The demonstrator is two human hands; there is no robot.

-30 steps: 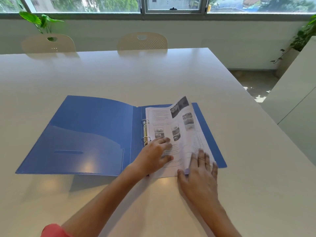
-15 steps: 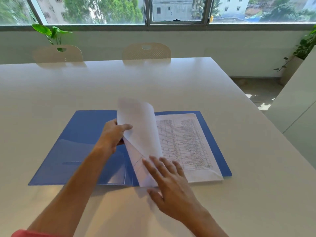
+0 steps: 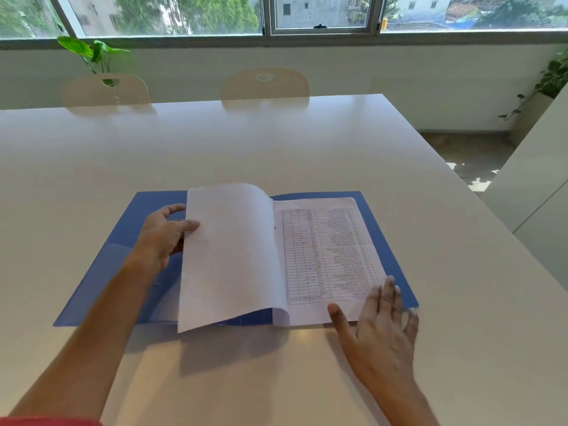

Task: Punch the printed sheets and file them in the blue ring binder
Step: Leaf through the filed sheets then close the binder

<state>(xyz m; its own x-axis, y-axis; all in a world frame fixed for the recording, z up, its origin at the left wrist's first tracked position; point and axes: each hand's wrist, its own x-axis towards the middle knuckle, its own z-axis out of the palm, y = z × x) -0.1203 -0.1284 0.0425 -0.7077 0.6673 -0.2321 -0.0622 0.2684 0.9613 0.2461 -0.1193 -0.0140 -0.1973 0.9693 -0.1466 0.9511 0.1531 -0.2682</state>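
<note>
Lying open flat on the white worktop (image 3: 307,142), the blue ring binder (image 3: 129,238) serves as the landmark. Far beyond its left cover, a leafy plant (image 3: 92,53) rises behind a cream chair (image 3: 104,90), and a second cream chair (image 3: 264,84) stands beyond the binder's middle, both pushed up to the worktop's far edge under the windows (image 3: 184,13). Over the binder's left cover, the left hand (image 3: 163,235) pinches the left edge of a turned sheet (image 3: 227,256), thumb on its blank upper face and the other fingers curled behind it. That sheet arches up from the binder's spine, its near corner overhanging the binder's front edge and casting a shadow on the worktop. To the right of the spine, a printed sheet with a table of rows (image 3: 325,256) lies flat on the binder's right cover, a blue margin showing around its far and right edges. At the binder's front right corner, the right hand (image 3: 381,327) is spread open, fingers splayed, holding nothing; its fingertips reach over the printed sheet's near right corner, though motion blur hides whether they press on it. Past the binder's right side, beyond the worktop, a trailing plant (image 3: 550,78) hangs by a white cabinet (image 3: 538,192).
</note>
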